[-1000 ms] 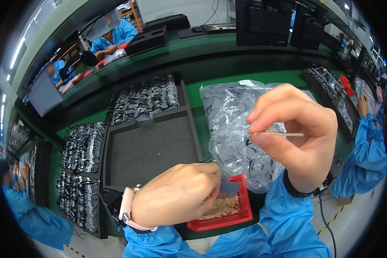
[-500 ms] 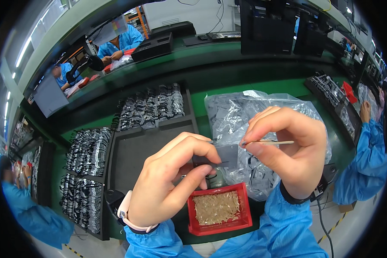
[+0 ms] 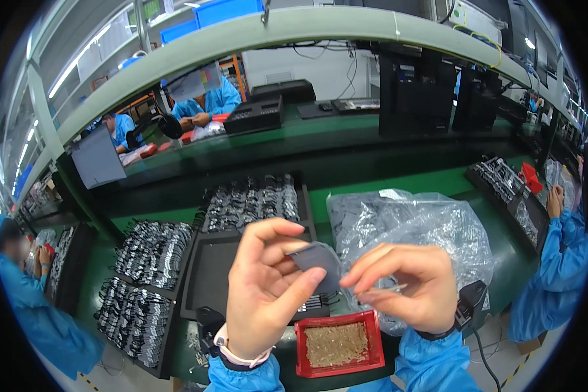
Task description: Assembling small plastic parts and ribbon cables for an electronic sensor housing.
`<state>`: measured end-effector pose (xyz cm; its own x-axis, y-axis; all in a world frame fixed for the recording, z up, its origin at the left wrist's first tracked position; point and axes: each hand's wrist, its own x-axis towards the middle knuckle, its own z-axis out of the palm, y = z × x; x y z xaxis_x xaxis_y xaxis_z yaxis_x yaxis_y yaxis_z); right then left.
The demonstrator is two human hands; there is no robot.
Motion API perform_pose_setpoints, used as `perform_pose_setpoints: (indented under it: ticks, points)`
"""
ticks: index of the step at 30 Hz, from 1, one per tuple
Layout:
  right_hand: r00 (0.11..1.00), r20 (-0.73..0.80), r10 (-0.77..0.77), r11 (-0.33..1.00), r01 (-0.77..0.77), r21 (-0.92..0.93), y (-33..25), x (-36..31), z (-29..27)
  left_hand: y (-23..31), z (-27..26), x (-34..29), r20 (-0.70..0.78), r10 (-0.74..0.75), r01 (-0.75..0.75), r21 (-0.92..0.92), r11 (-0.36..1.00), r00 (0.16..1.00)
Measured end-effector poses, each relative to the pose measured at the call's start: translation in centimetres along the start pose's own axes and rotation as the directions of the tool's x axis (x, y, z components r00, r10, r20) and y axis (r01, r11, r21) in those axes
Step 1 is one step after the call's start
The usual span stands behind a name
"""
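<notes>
Above the small red plastic bin (image 3: 338, 344) full of tiny brown bits, two bare hands are held up close together. The left hand (image 3: 266, 292) has its thumb and fingers curled around a small flat grey plastic piece (image 3: 315, 262). The thumb presses on the piece's lower edge and the first finger sits on its top edge, so the fingers are nearly closed on it. The right hand (image 3: 408, 284) is just beside it, with its fingertips pinched tight on a thin pale stick-like part (image 3: 389, 288) that lies flat and pointing sideways. Its tips almost touch the grey piece. A pale watch band (image 3: 240, 354) goes around the left wrist, and both arms wear bright blue sleeves (image 3: 431, 366).

Behind the right hand lies a big clear plastic bag (image 3: 411, 225) stuffed with small dark parts. It rests on the green work table (image 3: 438, 183). Behind the left hand sits a flat black tray (image 3: 209, 274), mostly bare, with a short row of dark parts (image 3: 313, 304) near its front right corner. More black trays packed with shiny dark parts (image 3: 251, 199) lie farther back and off to the left. A person in a blue coat (image 3: 555, 274) works at the right edge, and other people in blue sit at a far table.
</notes>
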<state>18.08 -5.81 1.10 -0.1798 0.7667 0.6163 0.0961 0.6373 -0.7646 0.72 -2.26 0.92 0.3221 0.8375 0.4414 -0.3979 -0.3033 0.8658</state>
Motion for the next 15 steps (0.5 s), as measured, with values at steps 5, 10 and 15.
perform_pose_setpoints:
  ticks: [5, 10, 15]
  points:
    - [0.999, -0.032, 0.024, 0.957, -0.014, 0.289, 0.3, -0.6, 0.4, -0.7, -0.1, -0.3, 0.162, -0.047, 0.071, -0.149, 0.986, 0.986]
    - [0.998, 0.005, 0.07, 0.898, -0.065, 0.434, 1.2, -0.5, 1.3, -0.1, 0.8, -1.1, 0.104, -0.111, 0.134, -0.251, 0.959, 0.988]
    - [0.996, -0.014, 0.09, 0.856, -0.07, 0.512, 1.3, -0.8, 1.6, -0.8, 0.4, -0.9, 0.206, -0.101, 0.154, -0.256, 0.954, 0.973]
